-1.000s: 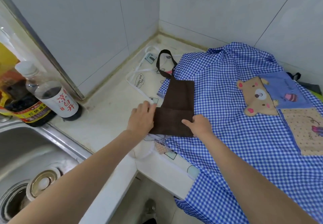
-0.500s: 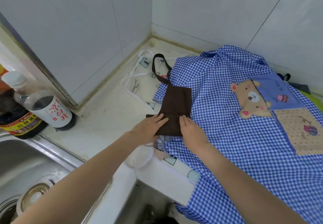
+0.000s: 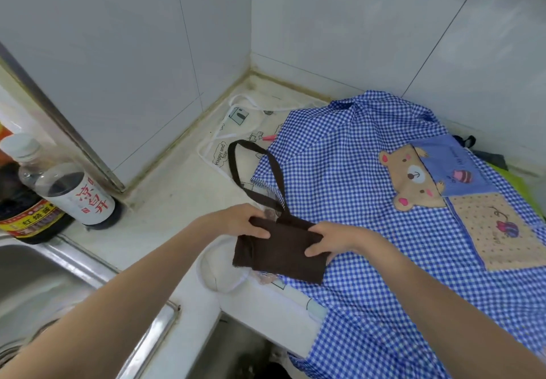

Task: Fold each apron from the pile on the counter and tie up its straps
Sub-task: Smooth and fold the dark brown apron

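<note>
Lifted since before, our small folded brown cloth apron [image 3: 280, 253] hangs off the desk's [image 3: 177, 201] front edge, left hand [image 3: 236, 220] and right hand [image 3: 334, 241] pinching its top. We should keep folds tight, then wrap its brown strap [image 3: 251, 171].

Beyond the right hand [image 3: 336, 238], the checked apron [image 3: 339, 171] is covering most of a cream apron [image 3: 236, 130]; its lower right is running off the picture's edge.
</note>
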Demonstrator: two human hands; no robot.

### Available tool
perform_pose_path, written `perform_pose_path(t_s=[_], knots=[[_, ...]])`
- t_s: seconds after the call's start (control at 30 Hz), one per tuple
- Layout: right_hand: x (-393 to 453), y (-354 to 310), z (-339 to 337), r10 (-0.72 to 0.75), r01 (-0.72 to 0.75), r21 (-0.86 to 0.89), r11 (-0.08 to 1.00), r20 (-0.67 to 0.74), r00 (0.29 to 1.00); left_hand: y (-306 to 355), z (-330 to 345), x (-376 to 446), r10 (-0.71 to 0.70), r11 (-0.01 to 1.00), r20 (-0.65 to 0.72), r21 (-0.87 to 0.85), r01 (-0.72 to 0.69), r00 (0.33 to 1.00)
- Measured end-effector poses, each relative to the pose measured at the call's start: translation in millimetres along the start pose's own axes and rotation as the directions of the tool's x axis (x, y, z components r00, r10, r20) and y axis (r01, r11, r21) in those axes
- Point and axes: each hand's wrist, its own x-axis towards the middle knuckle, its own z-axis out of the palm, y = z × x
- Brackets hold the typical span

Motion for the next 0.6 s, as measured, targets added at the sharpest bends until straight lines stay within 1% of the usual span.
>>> perform_pose_path(t_s=[0.03,0.07,0.1,0.13,0.17,0.2,0.23,0.3,0.33,0.37,0.4,0.43,0.47,0.5,0.53,0.57,0.6], knots=[[2.1,0.2,-1.0,-0.014,0.009,-0.077,0.997,-0.064,0.998,-1.3,1.3,3.8,-0.009,0.999,-0.022,0.043,0.010,1.000],[5.1,0.8,-2.5,-0.039,0.004,-0.218,0.976,-0.158,0.987,-1.6,2.2,7.0,-0.014,0.996,-0.042,0.089,0.018,0.999],[8.2,0.2,-3.1,-0.085,-0.012,-0.364,0.931,-0.249,0.965,-1.7,2.9,9.5,-0.015,0.992,-0.061,0.121,0.022,0.998],[11.1,-2.0,-2.1,-0.130,-0.027,-0.456,0.889,-0.308,0.942,-2.6,3.8,11.3,-0.013,0.991,-0.076,0.132,0.023,0.997],[13.0,-5.0,0.1,-0.145,-0.029,-0.476,0.879,-0.324,0.935,-4.0,5.3,12.9,-0.012,0.990,-0.081,0.139,0.023,0.997],[15.3,-8.2,3.2,-0.129,-0.028,-0.461,0.887,-0.305,0.944,-5.4,6.6,14.4,-0.011,0.987,-0.091,0.160,0.025,0.996],[18.5,-10.2,7.3,-0.103,-0.038,-0.461,0.887,-0.278,0.955,-6.9,8.0,14.5,-0.017,0.977,-0.102,0.211,0.038,0.995],[23.4,-13.2,15.8,-0.097,-0.069,-0.566,0.821,-0.258,0.961,-3.8,6.6,13.0,0.001,0.918,-0.170,0.390,0.067,0.985],[24.4,-15.6,19.7,-0.132,-0.067,-0.624,0.779,-0.267,0.955,-1.0,4.1,11.4,0.056,0.880,-0.240,0.471,0.066,0.969],[24.8,-17.9,22.4,-0.181,-0.052,-0.664,0.746,-0.277,0.944,2.8,0.7,10.1,0.143,0.853,-0.315,0.520,0.045,0.938],[25.1,-20.4,23.9,-0.226,-0.025,-0.683,0.730,-0.276,0.934,7.4,-3.1,8.9,0.234,0.834,-0.365,0.551,0.006,0.901],[24.3,-22.6,24.3,-0.243,-0.001,-0.682,0.731,-0.261,0.934,12.0,-6.2,9.8,0.320,0.807,-0.374,0.590,-0.043,0.870],[22.9,-24.4,23.9,-0.245,0.024,-0.668,0.744,-0.239,0.940,17.3,-8.9,12.0,0.378,0.756,-0.328,0.649,-0.084,0.866],[21.6,-25.3,22.4,-0.239,0.045,-0.645,0.763,-0.217,0.946,22.4,-10.2,15.9,0.381,0.697,-0.236,0.709,-0.110,0.894],[18.8,-27.1,20.2,-0.242,0.072,-0.627,0.776,-0.190,0.951,29.0,-10.9,18.6,0.341,0.657,-0.142,0.743,-0.127,0.929],[15.0,-29.4,17.9,-0.258,0.105,-0.620,0.778,-0.163,0.952,34.7,-10.9,21.4,0.288,0.646,-0.069,0.751,-0.141,0.955],[8.8,-32.4,14.0,-0.292,0.140,-0.627,0.766,-0.144,0.946,40.1,-11.9,24.5,0.274,0.640,-0.018,0.749,-0.168,0.962]])
